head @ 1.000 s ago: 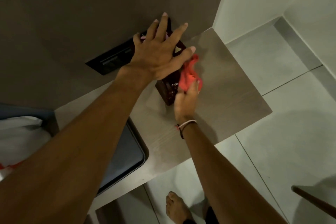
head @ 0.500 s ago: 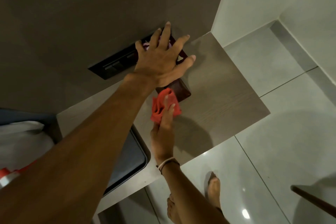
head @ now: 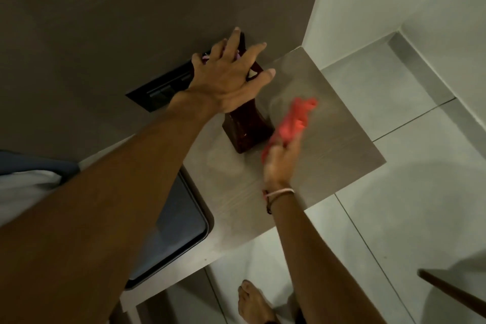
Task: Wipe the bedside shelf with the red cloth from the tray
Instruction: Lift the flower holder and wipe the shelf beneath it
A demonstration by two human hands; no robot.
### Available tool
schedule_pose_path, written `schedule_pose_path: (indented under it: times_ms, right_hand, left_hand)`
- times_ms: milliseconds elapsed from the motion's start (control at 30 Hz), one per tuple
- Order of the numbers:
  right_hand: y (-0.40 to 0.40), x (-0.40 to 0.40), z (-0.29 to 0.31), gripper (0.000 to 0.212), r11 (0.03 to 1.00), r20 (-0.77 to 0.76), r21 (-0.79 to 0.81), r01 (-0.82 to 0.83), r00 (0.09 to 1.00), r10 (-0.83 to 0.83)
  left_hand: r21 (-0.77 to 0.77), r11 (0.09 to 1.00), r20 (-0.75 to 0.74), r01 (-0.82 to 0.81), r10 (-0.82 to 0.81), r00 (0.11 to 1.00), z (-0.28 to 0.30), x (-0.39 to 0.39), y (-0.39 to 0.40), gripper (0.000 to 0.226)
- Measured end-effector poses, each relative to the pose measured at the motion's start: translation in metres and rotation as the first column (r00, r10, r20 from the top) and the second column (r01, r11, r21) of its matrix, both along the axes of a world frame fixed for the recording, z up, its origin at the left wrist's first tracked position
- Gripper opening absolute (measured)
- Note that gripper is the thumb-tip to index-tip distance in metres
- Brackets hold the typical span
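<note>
The bedside shelf [head: 336,144] is a grey-brown wooden board fixed to the dark wall panel. My right hand [head: 282,163] presses the red cloth [head: 294,119] onto the shelf's middle, blurred by motion, just right of a tall dark brown vase [head: 247,129]. My left hand [head: 228,79] lies spread over the top of that vase with its fingers apart. Something pink shows under those fingers. The dark tray [head: 181,231] sits at the left end of the shelf, mostly hidden by my left forearm.
A black switch panel [head: 155,89] is set into the wall behind the vase. White bedding [head: 23,189] lies at the left. Pale tiled floor [head: 394,218] lies below the shelf, with my bare foot [head: 253,302] on it. A dark wooden edge [head: 452,289] juts in at lower right.
My right hand has swept the red cloth from in front of the vase rightward to the shelf's middle. My left hand has stayed on top of the vase.
</note>
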State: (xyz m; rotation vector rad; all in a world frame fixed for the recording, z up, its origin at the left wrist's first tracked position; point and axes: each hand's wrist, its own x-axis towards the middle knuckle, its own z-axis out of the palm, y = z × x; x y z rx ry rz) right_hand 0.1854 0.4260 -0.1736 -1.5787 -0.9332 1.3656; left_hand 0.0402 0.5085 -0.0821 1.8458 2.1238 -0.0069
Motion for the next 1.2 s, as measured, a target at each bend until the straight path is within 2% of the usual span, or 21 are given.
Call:
schedule_pose_path:
  times_ms: [100, 167, 367, 500, 567, 600, 667, 733, 767, 833, 933, 1033, 1133, 1200]
  right_hand:
    - [-0.007, -0.036, -0.002, 0.082, 0.969, 0.227, -0.092, -0.231, 0.942, 0.246]
    - [-0.023, -0.049, -0.005, 0.083, 0.959, 0.338, -0.124, -0.254, 0.898, 0.282]
    - [-0.066, -0.041, -0.009, 0.076, 0.889, 0.337, -0.151, -0.433, 0.822, 0.458]
    - [-0.068, -0.021, -0.006, 0.059, 0.836, 0.165, -0.214, -0.506, 0.825, 0.541]
    - [-0.073, -0.008, -0.003, 0.041, 0.856, 0.121, -0.192, -0.480, 0.854, 0.506]
    - [-0.077, -0.002, -0.002, 0.031, 0.897, 0.109, -0.167, -0.409, 0.897, 0.429]
    - [-0.079, 0.006, 0.004, 0.018, 0.980, 0.076, -0.114, -0.160, 0.983, 0.169]
    - [-0.065, 0.009, 0.009, 0.019, 0.996, 0.057, -0.062, 0.064, 0.997, -0.061]
    - [-0.055, 0.006, 0.012, 0.029, 0.992, 0.034, -0.034, 0.118, 0.993, -0.117]
    - [-0.033, -0.003, 0.012, 0.047, 0.995, -0.022, -0.022, 0.093, 0.995, -0.093]
    - [-0.019, -0.024, 0.007, 0.057, 0.989, -0.058, -0.148, -0.009, 0.998, 0.000]
    - [-0.034, -0.039, 0.000, 0.070, 0.983, 0.060, -0.155, -0.099, 0.992, 0.109]
    - [-0.057, -0.043, -0.007, 0.063, 0.976, 0.136, -0.146, -0.163, 0.974, 0.183]
    - [-0.068, -0.041, -0.013, 0.053, 0.951, 0.080, -0.202, -0.234, 0.964, 0.254]
  left_hand:
    - [-0.009, 1.000, 0.001, -0.019, 0.019, 1.000, -0.001, -0.003, 0.003, 0.071]
    - [-0.007, 1.000, -0.019, -0.013, 0.013, 1.000, -0.002, -0.002, 0.002, 0.071]
    - [-0.019, 1.000, -0.028, -0.013, 0.013, 1.000, -0.001, -0.001, 0.002, 0.077]
    - [-0.024, 1.000, -0.048, -0.007, 0.006, 0.999, -0.001, 0.001, 0.002, 0.074]
    - [-0.029, 1.000, -0.047, -0.008, 0.007, 0.999, -0.002, 0.001, 0.002, 0.074]
    - [-0.028, 1.000, -0.048, -0.009, 0.008, 0.999, -0.002, 0.001, 0.001, 0.074]
    - [-0.019, 1.000, -0.053, -0.010, 0.009, 0.999, -0.003, 0.003, -0.001, 0.076]
    - [-0.010, 1.000, -0.052, -0.010, 0.009, 0.999, -0.003, 0.005, -0.004, 0.077]
    - [-0.004, 1.000, -0.055, -0.009, 0.009, 0.998, -0.003, 0.006, -0.004, 0.077]
    - [0.005, 1.000, -0.054, -0.012, 0.012, 0.998, -0.003, 0.006, -0.003, 0.075]
    - [0.000, 1.000, -0.053, -0.022, 0.022, 0.998, -0.003, 0.005, -0.003, 0.074]
    - [-0.003, 0.999, -0.058, -0.032, 0.031, 0.998, -0.002, 0.006, -0.004, 0.074]
    - [-0.011, 1.000, -0.057, -0.026, 0.025, 0.998, 0.001, 0.007, -0.004, 0.072]
    - [-0.018, 1.000, -0.061, -0.010, 0.009, 0.998, 0.002, 0.008, -0.005, 0.072]
